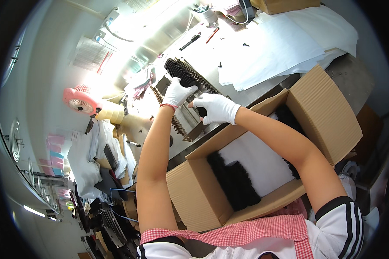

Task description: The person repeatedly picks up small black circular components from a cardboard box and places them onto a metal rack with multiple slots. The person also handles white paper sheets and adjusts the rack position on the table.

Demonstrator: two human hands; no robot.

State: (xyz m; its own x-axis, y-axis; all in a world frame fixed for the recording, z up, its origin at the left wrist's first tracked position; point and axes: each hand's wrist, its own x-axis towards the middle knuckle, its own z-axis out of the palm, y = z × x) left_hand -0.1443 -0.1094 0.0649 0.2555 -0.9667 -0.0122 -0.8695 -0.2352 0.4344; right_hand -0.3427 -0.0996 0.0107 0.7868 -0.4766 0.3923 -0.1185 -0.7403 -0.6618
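Observation:
On the bench, a metal rack (190, 115) with toothed rails holds a row of thin black discs (180, 72) standing on edge. My left hand (178, 93), in a white glove with bare fingertips hidden from view, curls against the near end of that row. Beside it, my right hand (216, 108), in a white glove that leaves some fingertips bare, bends its fingers around a dark piece (201, 112) over the rack. Most of that piece is covered by the glove, so its full shape is hidden.
An open cardboard box (203, 194) stands close in front of me, holding black fuzzy-edged pieces (233, 181) and a white sheet (263, 162). White paper sheets (276, 47) lie at right. A pink fan (81, 100) stands at left. Pens (190, 41) lie behind the rack.

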